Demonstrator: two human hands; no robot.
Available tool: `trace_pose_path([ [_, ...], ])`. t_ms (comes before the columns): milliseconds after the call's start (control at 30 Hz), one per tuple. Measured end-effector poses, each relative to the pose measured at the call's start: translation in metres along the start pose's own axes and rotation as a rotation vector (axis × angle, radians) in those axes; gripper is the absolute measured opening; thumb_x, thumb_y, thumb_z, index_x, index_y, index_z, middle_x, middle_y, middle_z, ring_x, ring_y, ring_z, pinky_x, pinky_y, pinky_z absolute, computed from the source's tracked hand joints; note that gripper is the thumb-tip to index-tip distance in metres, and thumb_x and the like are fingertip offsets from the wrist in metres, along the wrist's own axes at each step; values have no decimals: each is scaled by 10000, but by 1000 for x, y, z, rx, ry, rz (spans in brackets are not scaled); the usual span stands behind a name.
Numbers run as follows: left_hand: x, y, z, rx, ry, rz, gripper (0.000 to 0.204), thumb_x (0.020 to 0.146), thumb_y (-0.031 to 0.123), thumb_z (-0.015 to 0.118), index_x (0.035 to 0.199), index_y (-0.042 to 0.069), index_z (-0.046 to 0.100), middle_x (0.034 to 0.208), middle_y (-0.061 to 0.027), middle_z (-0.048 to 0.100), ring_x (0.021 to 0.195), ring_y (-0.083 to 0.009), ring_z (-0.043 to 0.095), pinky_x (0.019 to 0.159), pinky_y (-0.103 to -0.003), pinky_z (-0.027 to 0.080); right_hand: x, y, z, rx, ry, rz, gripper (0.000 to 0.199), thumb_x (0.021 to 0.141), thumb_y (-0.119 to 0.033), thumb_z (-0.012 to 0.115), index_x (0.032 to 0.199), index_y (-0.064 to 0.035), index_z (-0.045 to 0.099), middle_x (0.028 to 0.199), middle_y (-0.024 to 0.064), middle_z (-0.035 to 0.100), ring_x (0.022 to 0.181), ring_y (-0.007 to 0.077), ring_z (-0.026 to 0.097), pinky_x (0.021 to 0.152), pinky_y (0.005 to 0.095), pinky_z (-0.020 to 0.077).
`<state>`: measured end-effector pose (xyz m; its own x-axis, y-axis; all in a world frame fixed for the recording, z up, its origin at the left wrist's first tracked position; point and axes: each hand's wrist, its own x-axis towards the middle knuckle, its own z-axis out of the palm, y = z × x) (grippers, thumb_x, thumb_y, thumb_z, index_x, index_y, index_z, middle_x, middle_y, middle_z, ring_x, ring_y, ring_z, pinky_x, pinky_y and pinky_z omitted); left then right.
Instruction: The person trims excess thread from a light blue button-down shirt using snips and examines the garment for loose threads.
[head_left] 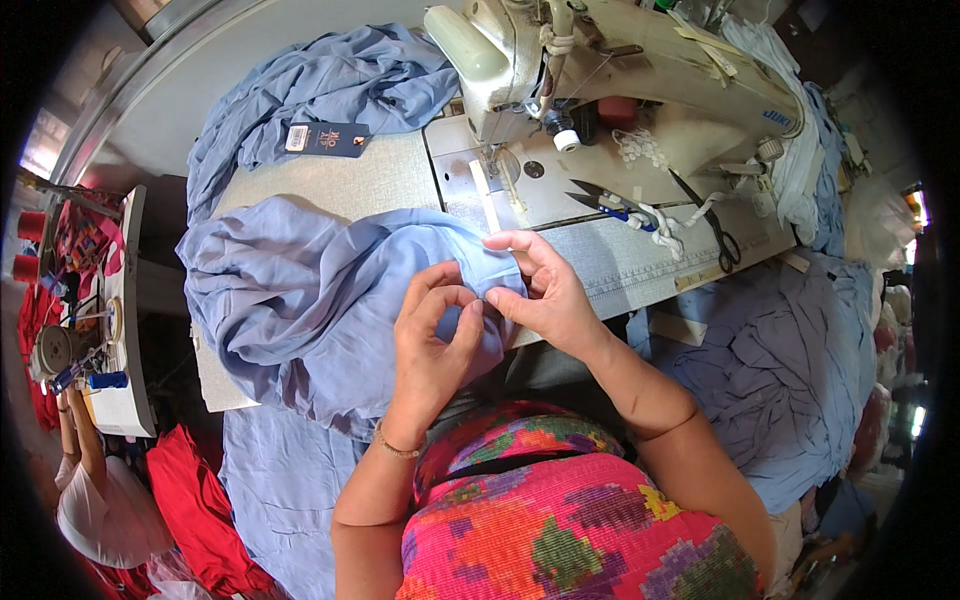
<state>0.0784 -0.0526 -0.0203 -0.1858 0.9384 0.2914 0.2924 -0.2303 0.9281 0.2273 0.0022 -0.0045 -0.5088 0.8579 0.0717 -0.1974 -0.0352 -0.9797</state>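
- Your right hand (545,290) closes its fingers on light-blue cloth (330,290) at the near edge of the surface (390,175); your left hand (435,325) curls alongside, its grip unclear.
- A printed navy tag (340,141) with white barcode sticker (297,138) lies on blue fabric (330,85).
- Blue lettering (776,117) marks the sewing machine (690,85).

Beyond the grip spreads a pale sewing table (375,180). Well to its left stands a white-topped worktable (137,310), and past that, farther ahead, daylight whitens a window (45,142).
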Motion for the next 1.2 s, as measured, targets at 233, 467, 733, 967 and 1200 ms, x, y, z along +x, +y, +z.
trace_pose_path([
  [233, 1, 1, -2, 29, -17, -15, 79, 747, -9, 628, 815, -20, 588, 1076, -150, 557, 980, -249, 565, 829, -308, 448, -2, 4, 1, -247, 33, -115, 404, 789, 23, 562, 1182, -3, 469, 1098, 85, 551, 1016, 119, 526, 868, 250, 410],
  [467, 5, 7, 4, 179, 35, 99, 88, 701, -38, 610, 778, -31, 567, 1040, -173, 561, 893, -285, 593, 741, -334, 486, -2, 2, 5, -635, 39, -307, 422, 765, 11, 578, 1174, -28, 481, 1045, 141, 577, 932, 198, 592, 817, 269, 446],
  [733, 8, -3, 4, 288, 140, 249, 116, 638, -61, 586, 735, -31, 533, 1019, -178, 555, 887, -313, 577, 735, -352, 489, 1, 17, 7, -272, 86, -161, 366, 798, 46, 557, 1149, 8, 464, 1034, 85, 571, 963, 128, 546, 845, 249, 430],
  [967, 5, 2, -14, 152, 11, 57, 92, 700, -38, 602, 779, 3, 578, 1058, -111, 536, 969, -237, 536, 844, -303, 424, 3, 11, -8, 102, 0, 44, 387, 822, 56, 551, 1176, 2, 405, 1048, 85, 561, 946, 96, 535, 819, 236, 446],
  [1200, 4, 4, -8, 171, -27, 126, 140, 708, -13, 652, 835, 10, 599, 1087, -111, 526, 1009, -239, 516, 875, -325, 412, 1, 8, -4, 106, -10, 53, 406, 826, 12, 584, 1193, -6, 412, 1027, 66, 572, 906, 74, 541, 782, 216, 447],
])
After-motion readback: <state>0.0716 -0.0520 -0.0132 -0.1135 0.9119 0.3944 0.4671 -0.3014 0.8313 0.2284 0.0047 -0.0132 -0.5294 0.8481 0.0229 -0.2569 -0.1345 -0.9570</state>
